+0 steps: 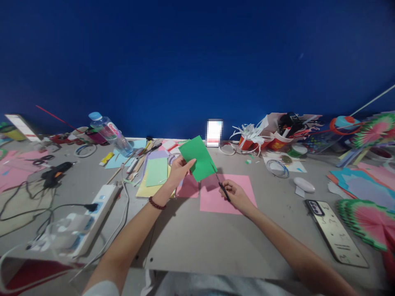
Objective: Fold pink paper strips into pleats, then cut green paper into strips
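A sheet of green paper (199,158) is pinched at its lower left edge by my left hand (179,172), thumb on top. My right hand (233,192) grips a pair of black-handled scissors (224,190), whose blades reach up to the right corner of the green paper. Whether the blades are cutting into it I cannot tell. Beneath my right hand lies a pink sheet (212,201) on the grey table (197,242). Left of my left hand, a light green sheet (156,172) rests on a stack of coloured papers.
A phone (214,133) with a lit screen stands against the blue wall. To the left are a power strip (95,222), a glue gun (58,174) and a leaning bottle (111,133). A phone (336,232), paper fans (370,224) and red cups (279,142) occupy the right.
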Motion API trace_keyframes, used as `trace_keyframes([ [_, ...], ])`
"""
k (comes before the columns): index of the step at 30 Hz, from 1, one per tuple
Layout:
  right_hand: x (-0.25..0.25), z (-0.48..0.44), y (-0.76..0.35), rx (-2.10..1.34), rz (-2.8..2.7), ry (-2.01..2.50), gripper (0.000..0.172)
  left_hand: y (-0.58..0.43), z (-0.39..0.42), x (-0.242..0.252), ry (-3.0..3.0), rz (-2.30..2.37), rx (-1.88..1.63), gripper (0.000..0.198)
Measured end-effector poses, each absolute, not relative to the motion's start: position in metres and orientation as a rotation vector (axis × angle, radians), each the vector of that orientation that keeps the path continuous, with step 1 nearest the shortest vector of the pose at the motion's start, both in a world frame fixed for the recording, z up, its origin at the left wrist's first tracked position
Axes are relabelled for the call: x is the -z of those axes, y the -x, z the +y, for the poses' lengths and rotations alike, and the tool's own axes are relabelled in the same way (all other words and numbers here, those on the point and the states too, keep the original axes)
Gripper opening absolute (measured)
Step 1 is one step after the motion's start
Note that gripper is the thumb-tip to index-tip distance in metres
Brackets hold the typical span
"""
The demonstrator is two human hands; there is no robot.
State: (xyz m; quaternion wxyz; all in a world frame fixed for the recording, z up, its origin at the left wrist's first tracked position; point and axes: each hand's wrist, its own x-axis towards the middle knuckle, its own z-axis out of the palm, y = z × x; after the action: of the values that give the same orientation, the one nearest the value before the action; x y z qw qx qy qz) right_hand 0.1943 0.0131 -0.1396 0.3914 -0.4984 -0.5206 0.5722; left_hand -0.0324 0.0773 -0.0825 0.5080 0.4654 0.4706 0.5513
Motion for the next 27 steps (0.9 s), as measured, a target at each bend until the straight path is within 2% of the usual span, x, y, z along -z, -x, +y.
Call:
trace_keyframes([
  [27,0.1372,0.0118,-0.1944,-1.429,-1.35,1.293,0.034,0.0325,0.0776,0.08,-1.097,1.159,-1.305,0.043],
])
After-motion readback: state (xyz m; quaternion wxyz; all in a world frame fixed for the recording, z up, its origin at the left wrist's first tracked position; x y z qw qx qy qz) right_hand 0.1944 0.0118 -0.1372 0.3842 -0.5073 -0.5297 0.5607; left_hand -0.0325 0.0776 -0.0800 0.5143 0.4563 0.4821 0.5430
